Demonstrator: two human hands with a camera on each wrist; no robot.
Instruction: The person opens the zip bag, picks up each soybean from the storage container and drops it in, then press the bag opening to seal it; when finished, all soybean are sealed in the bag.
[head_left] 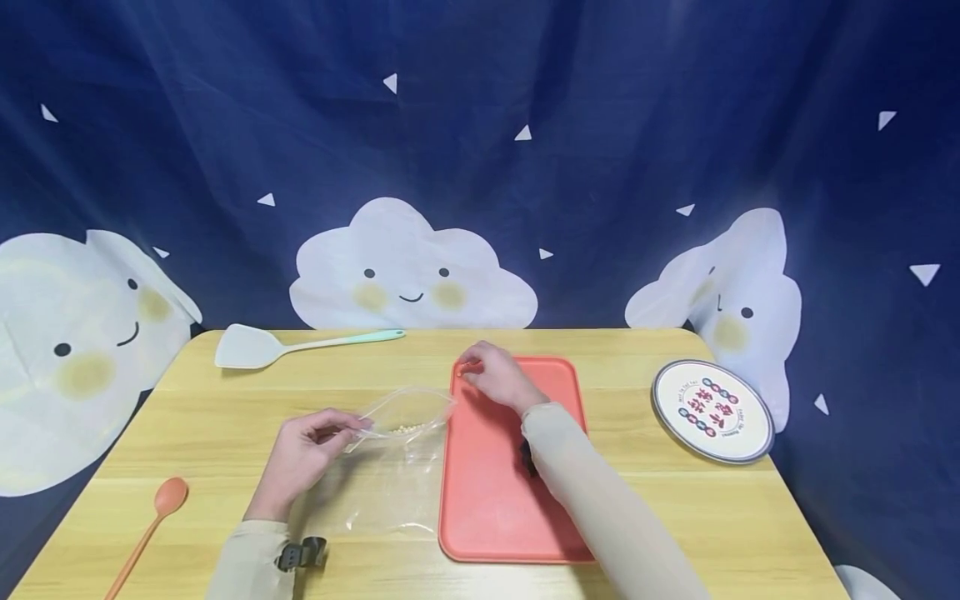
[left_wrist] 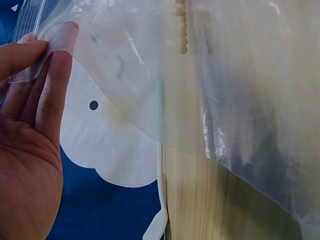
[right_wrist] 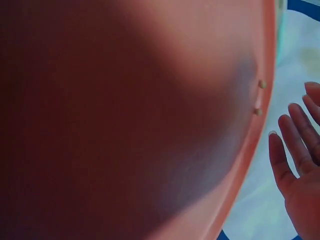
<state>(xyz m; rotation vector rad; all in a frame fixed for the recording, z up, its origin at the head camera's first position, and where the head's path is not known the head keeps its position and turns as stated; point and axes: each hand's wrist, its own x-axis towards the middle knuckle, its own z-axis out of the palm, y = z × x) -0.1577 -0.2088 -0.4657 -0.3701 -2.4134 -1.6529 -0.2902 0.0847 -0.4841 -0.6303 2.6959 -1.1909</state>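
My left hand (head_left: pixel 309 454) pinches the zip edge of a clear zip-lock bag (head_left: pixel 397 483). The bag's mouth gapes, and pale round beans (head_left: pixel 408 429) lie inside; the left wrist view shows some beans (left_wrist: pixel 182 30) in a row. My left thumb and fingers (left_wrist: pixel 59 95) have the plastic between them. Over the far left corner of a coral-red tray (head_left: pixel 487 500) is my right hand (head_left: pixel 498 375). In the right wrist view its fingers (right_wrist: pixel 298 135) are spread apart, with nothing seen between them. Two small beans (right_wrist: pixel 260 97) sit along the tray's rim.
A white spatula (head_left: pixel 251 347) with a mint handle lies along the table's back edge. An orange spoon (head_left: pixel 169 497) rests at the left, and a round plate (head_left: pixel 712 412) with red lettering at the right. A blue cloud-print curtain (head_left: pixel 465 100) hangs behind.
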